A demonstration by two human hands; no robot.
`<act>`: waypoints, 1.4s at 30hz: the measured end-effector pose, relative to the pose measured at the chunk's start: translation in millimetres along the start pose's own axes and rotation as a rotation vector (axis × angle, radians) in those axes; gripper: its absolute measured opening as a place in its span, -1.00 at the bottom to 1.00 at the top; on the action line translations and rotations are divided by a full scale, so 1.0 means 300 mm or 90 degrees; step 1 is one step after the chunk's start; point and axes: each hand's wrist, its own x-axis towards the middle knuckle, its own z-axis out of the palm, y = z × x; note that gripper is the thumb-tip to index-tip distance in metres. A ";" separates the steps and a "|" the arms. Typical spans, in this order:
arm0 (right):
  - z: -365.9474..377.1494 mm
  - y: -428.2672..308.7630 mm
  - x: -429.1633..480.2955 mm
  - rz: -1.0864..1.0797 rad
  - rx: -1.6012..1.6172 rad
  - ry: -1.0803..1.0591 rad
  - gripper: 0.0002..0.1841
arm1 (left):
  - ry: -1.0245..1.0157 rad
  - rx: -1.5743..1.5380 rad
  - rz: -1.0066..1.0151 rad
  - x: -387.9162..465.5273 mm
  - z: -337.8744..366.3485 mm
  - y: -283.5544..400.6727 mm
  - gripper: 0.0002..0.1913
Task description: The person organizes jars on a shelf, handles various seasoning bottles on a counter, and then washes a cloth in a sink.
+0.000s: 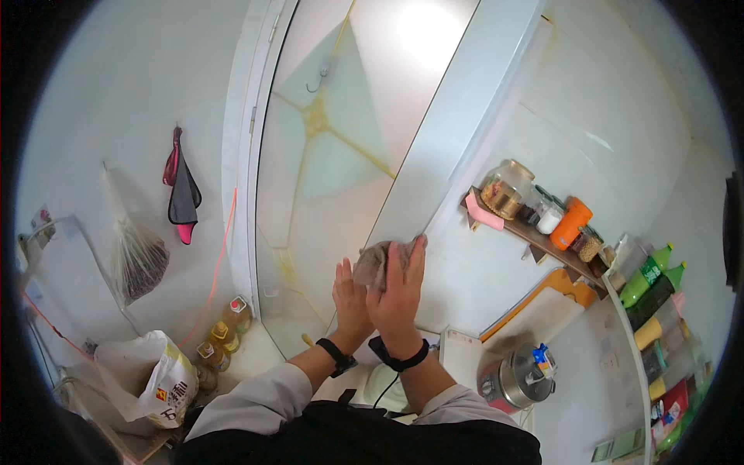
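Observation:
My right hand (398, 290) presses a grey-brown cloth (373, 263) against the white frame (447, 133) at the edge of a frosted glass door panel (325, 221). Its fingers point up over the cloth. Close beside it on the left, my left hand (352, 305) is raised with its fingers upright near the glass, next to the cloth's lower left edge. Whether the left fingers touch the cloth or the glass is hard to tell. Both wrists wear black bands.
A wall shelf (537, 241) with glass jars and an orange container is at right. Below stand a cutting board (543, 314) and a metal cooker (516, 378). At lower left are oil bottles (224, 337) and an open white sack (168, 383); a filled plastic bag (139, 267) hangs above.

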 end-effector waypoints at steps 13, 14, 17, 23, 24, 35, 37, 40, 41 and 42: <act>-0.280 0.298 1.019 -0.110 -0.048 0.264 -0.40 | 0.039 0.007 -0.091 0.101 0.160 0.127 -0.01; -0.274 0.306 1.017 -0.104 -0.059 0.276 -0.44 | 0.055 0.016 -0.078 0.103 0.175 0.131 -0.02; -0.226 0.320 0.898 -0.038 -0.012 0.243 -0.44 | 0.065 0.012 -0.069 0.129 0.177 0.147 -0.03; -0.006 0.347 0.331 0.028 0.081 0.144 -0.50 | 0.097 0.028 -0.091 0.130 0.208 0.132 -0.01; 0.019 0.360 0.312 0.015 0.106 0.136 -0.50 | 0.071 0.056 -0.114 0.129 0.220 0.113 0.00; -0.134 0.317 0.660 0.003 0.294 0.228 -0.35 | 0.070 0.053 -0.122 0.086 0.128 0.153 -0.02; -0.100 0.297 0.570 0.021 0.341 0.212 -0.36 | 0.059 0.081 -0.134 0.077 0.101 0.160 -0.02; -0.048 0.299 0.377 0.067 0.289 0.184 -0.47 | 0.048 0.072 -0.097 0.074 0.077 0.163 -0.02; -0.021 0.308 0.298 0.073 0.238 0.176 -0.50 | 0.065 0.047 -0.070 0.074 0.076 0.159 -0.02; 0.034 0.289 0.215 0.068 0.213 0.159 -0.53 | 0.051 0.086 -0.079 0.049 0.053 0.124 0.00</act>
